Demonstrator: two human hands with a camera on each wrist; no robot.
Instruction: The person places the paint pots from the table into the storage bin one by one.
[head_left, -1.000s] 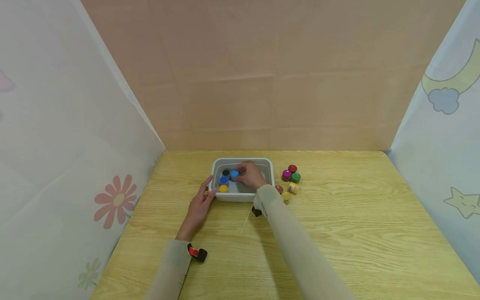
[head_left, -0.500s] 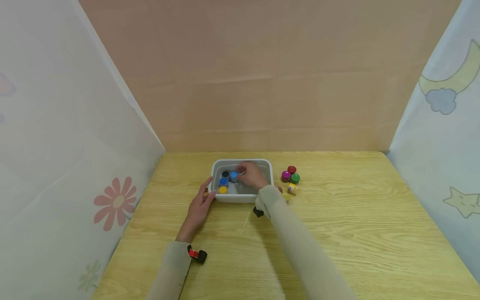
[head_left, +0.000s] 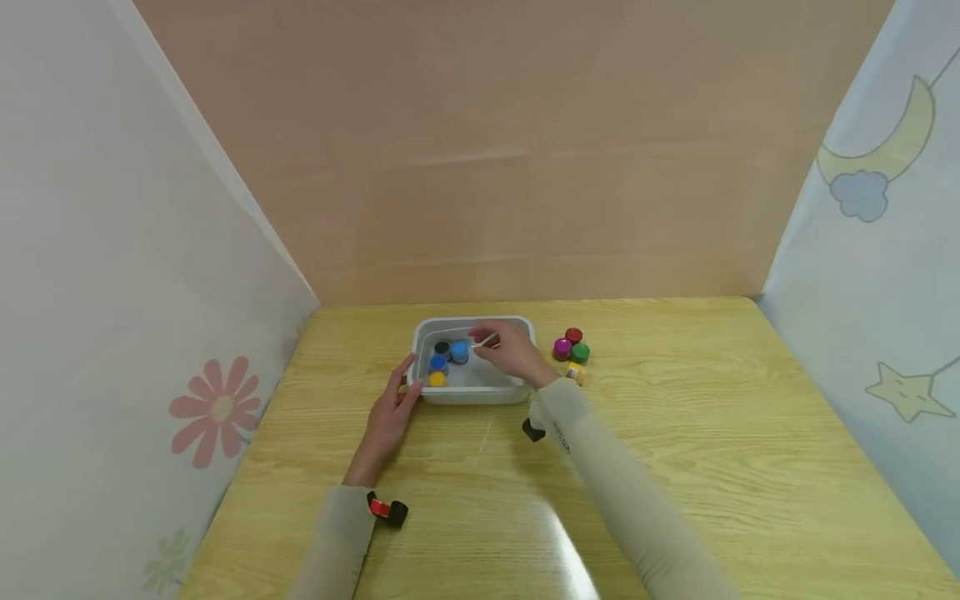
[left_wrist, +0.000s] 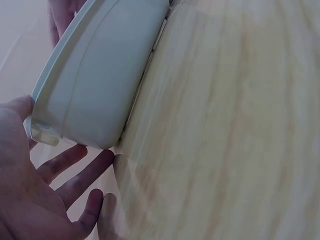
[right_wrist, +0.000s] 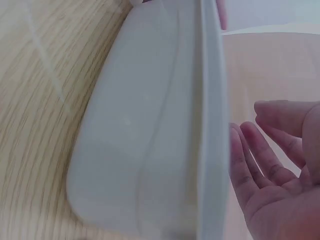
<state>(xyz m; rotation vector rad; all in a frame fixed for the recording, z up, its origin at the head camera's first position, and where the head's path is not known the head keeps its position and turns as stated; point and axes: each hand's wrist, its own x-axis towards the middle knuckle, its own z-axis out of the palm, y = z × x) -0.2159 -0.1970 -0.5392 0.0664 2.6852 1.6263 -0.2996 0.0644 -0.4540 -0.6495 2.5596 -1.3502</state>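
A light grey plastic bin (head_left: pixel 476 396) sits on the table. Inside its left half stand small lidded jars: a black-lidded jar (head_left: pixel 442 347), a light blue jar (head_left: pixel 460 352), a darker blue jar (head_left: pixel 438 364) and a yellow-orange jar (head_left: pixel 437 379). My left hand (head_left: pixel 387 417) rests spread at the bin's left end; in the left wrist view its fingertips touch the bin's end. Over the bin's right half, my right hand (head_left: pixel 516 354) holds nothing, fingers loosely bent, thumb apart from them in the right wrist view. It is just right of the light blue jar.
Right of the bin, a red jar (head_left: pixel 573 335), a magenta jar (head_left: pixel 562 349) and a green jar (head_left: pixel 581 353) stand close together. A yellow-orange labelled jar (head_left: pixel 575 372) lies by my right wrist. Hanging sheets surround the wooden table (head_left: pixel 712 417).
My right hand has let go of the light blue jar and moved slightly right, apart from it. The forearm now hides the brown and yellow jars. My left hand stays at the bin.
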